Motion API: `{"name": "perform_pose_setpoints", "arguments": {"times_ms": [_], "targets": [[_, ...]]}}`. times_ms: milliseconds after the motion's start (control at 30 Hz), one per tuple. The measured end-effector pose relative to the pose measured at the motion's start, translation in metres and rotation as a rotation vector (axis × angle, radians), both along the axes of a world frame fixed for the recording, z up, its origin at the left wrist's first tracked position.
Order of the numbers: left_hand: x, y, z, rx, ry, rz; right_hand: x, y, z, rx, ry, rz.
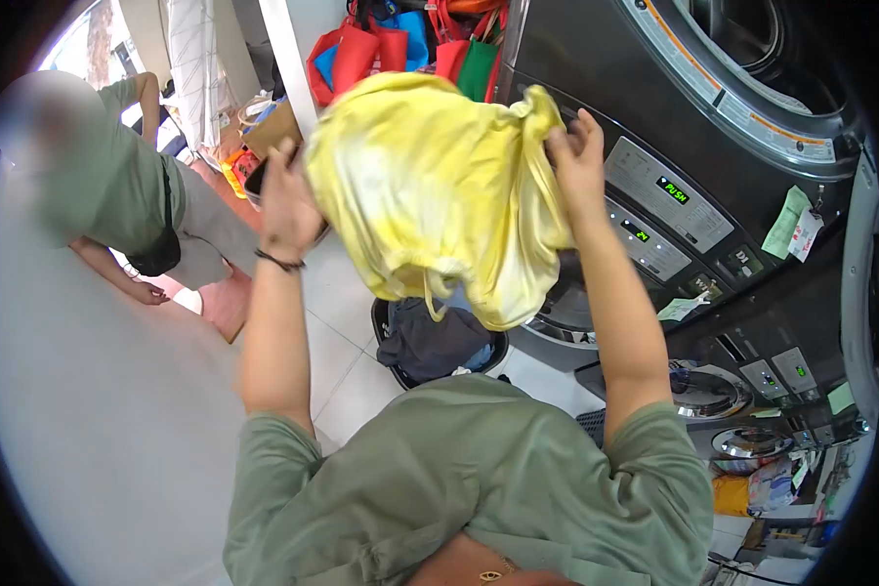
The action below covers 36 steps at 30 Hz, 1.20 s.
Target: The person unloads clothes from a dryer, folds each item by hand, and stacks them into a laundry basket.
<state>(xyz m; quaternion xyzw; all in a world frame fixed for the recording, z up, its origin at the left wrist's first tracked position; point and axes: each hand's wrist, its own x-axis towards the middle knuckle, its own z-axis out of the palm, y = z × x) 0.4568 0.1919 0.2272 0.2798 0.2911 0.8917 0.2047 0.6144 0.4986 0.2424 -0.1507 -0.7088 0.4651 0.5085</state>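
Note:
A yellow and white tie-dye garment (430, 186) with a drawstring hangs spread in the air in front of me, its lower edge gathered. My right hand (578, 166) grips its bunched upper right corner between thumb and fingers. Against its left edge is my left hand (288, 200), slightly blurred, with fingers stretched out and a dark band on the wrist. Whether those fingers touch the cloth is unclear. Below the garment, a black basket (383, 337) on the floor holds dark clothes (430, 342).
Stacked black machines with round doors and green displays (672, 190) line my right side; one upper door (752, 107) is close by. Red, blue and green bags (361, 59) sit at the back. Another person (117, 176) stands at the left, beyond a pale surface (98, 410).

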Motion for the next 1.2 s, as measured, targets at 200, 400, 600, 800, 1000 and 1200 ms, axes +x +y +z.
{"name": "perform_pose_setpoints", "arguments": {"times_ms": [200,400,600,800,1000,1200], "targets": [[0.09,0.064,-0.148,-0.533,-0.124,-0.178,0.059,-0.095,-0.146,0.412,-0.749,0.296],[0.037,0.012,-0.174,-1.555,0.594,0.303,0.102,-0.009,-0.211,0.803,-1.013,0.11],[0.046,-0.018,-0.199,-1.496,1.2,0.369,0.12,0.025,-0.21,0.126,-0.976,0.447],[0.11,-0.04,-0.236,-1.285,0.534,-1.0,0.166,-0.023,-0.229,0.005,-1.315,1.051],[0.123,-0.049,-0.238,-1.398,0.785,-0.83,0.16,-0.039,-0.258,0.482,-1.776,0.902],[0.126,-0.015,-0.217,-1.418,0.378,-0.19,0.083,-0.078,-0.278,-0.895,-1.083,0.789]]}}
